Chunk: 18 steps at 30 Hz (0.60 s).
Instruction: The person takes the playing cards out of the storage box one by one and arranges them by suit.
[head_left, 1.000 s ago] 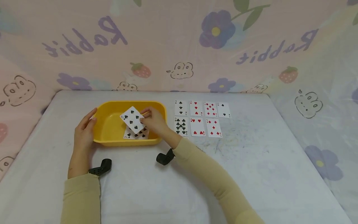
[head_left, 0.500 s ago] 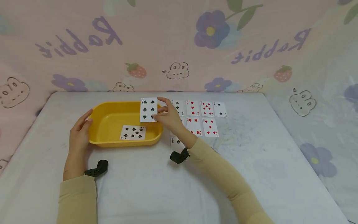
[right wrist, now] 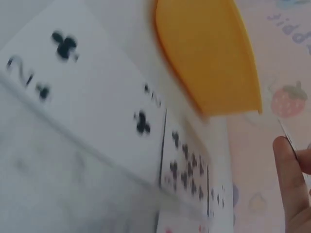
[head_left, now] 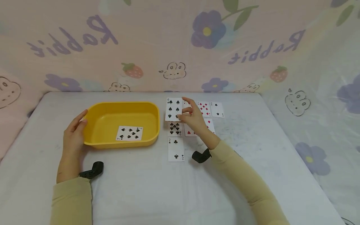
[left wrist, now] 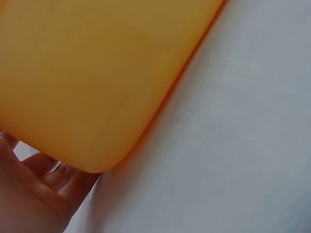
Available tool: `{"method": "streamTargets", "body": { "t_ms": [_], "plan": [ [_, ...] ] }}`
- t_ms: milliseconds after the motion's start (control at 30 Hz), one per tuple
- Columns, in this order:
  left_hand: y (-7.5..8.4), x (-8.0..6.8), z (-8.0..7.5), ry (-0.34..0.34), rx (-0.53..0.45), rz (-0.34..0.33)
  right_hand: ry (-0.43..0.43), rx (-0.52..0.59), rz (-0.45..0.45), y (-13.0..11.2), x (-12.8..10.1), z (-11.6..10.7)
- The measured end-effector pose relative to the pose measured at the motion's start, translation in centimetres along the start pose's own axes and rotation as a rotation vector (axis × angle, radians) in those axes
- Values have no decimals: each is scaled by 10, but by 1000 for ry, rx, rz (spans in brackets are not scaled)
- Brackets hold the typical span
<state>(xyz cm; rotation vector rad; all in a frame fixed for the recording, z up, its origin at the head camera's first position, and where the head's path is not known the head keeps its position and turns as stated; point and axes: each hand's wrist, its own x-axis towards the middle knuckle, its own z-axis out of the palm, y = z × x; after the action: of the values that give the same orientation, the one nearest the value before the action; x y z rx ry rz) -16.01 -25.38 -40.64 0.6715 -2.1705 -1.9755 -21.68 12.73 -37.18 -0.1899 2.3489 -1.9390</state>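
Note:
My right hand pinches a six of spades playing card between thumb and fingers, raised over the top-left of the laid-out cards. In the right wrist view this card shows only as a thin edge by the fingertips. Below it lie a nine of clubs and a two of clubs. My left hand holds the left end of a yellow plastic tub, its fingers along the outer wall. One card, a seven of spades, lies face up inside the tub.
Right of the hand, a seven of diamonds and a two of spades lie in the back row. Red cards beneath the right hand are partly covered. The white-covered table ends at a patterned cloth backdrop.
My right hand has lifted the six of spades out of the tub, turned it upright and carried it right over the card rows. The left hand stays at the tub.

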Motion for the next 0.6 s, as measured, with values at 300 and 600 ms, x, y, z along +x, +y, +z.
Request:
{"method": "streamTargets", "body": {
  "t_ms": [300, 600],
  "plan": [
    [-2, 1, -2, -2, -50, -10, 114, -50, 57, 9, -3, -47],
    [-1, 1, -1, 0, 4, -9, 238, -132, 123, 21, -14, -95]
  ]
}}
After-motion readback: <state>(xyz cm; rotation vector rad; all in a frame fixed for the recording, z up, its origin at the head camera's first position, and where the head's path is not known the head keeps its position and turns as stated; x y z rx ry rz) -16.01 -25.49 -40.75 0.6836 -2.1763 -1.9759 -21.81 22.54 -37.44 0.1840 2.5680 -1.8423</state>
